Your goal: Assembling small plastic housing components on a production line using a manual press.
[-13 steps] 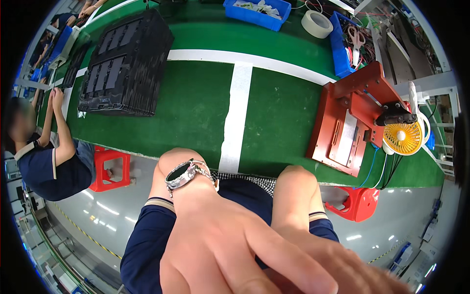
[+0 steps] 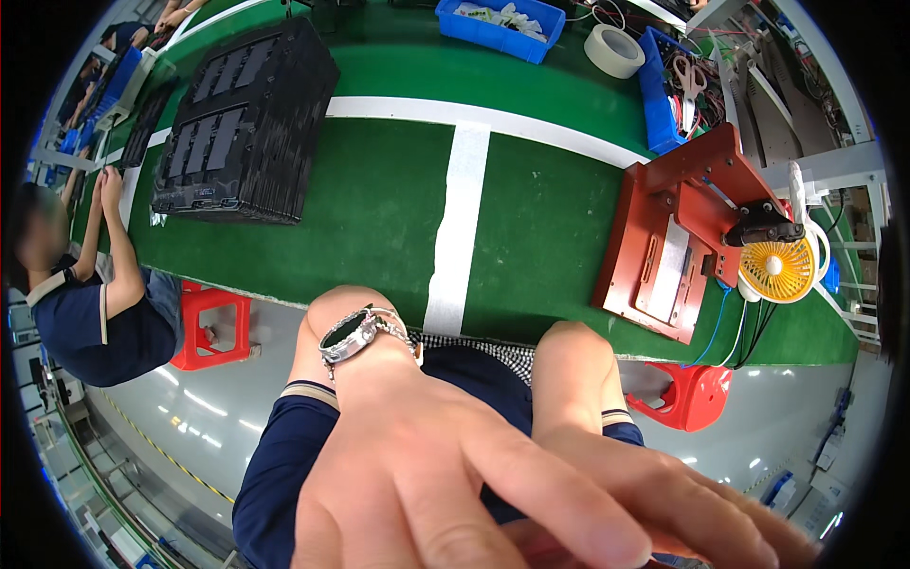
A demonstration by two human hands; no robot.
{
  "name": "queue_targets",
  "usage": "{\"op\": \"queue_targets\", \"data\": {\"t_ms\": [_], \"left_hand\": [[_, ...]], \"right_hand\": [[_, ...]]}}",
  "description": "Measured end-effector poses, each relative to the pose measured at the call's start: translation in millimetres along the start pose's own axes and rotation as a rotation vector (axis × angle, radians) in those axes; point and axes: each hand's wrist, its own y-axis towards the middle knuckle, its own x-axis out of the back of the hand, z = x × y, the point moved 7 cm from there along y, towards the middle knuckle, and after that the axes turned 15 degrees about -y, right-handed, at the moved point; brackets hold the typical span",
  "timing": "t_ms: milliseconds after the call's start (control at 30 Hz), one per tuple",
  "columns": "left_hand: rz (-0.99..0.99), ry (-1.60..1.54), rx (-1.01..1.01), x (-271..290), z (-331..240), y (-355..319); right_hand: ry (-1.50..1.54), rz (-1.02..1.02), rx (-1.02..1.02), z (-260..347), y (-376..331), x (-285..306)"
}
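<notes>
My left hand, close to the camera at the lower middle, has its index finger and thumb side stretched toward the right. A silver wristwatch and a metal bracelet are on that wrist. Behind and to the right of it is my right hand, its fingers extended toward the lower right and overlapped in part by the left. Neither hand shows anything held. Several of the left fingertips run out below the picture. Both arms bend up near the front edge of the green worktable.
A tall stack of black trays stands at the left. A red-brown fixture with a black clamp and a yellow fan are at the right. Blue bins and a tape roll lie behind. A co-worker sits at left.
My right hand's fingers have shifted outward to the right and show more sharply, where they were blurred. My left hand has moved slightly left. Objects on the table are unchanged.
</notes>
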Motion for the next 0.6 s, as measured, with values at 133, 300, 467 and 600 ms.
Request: {"op": "queue_targets", "data": {"t_ms": [133, 300, 467, 600], "left_hand": [[-0.040, 0.010, -0.036, -4, 6, -1], [-0.099, 0.011, -0.055, -10, 8, -2], [-0.141, -0.003, -0.089, -20, 2, -5], [-0.167, -0.013, -0.127, -24, 22, -2]], "right_hand": [[-0.013, 0.012, -0.033, 15, 5, 39], [0.092, 0.173, 0.019, -13, 84, 24], [0.275, 0.475, 0.128, -13, 87, 31], [0.972, 0.964, -0.031, -19, 77, 22]]}}
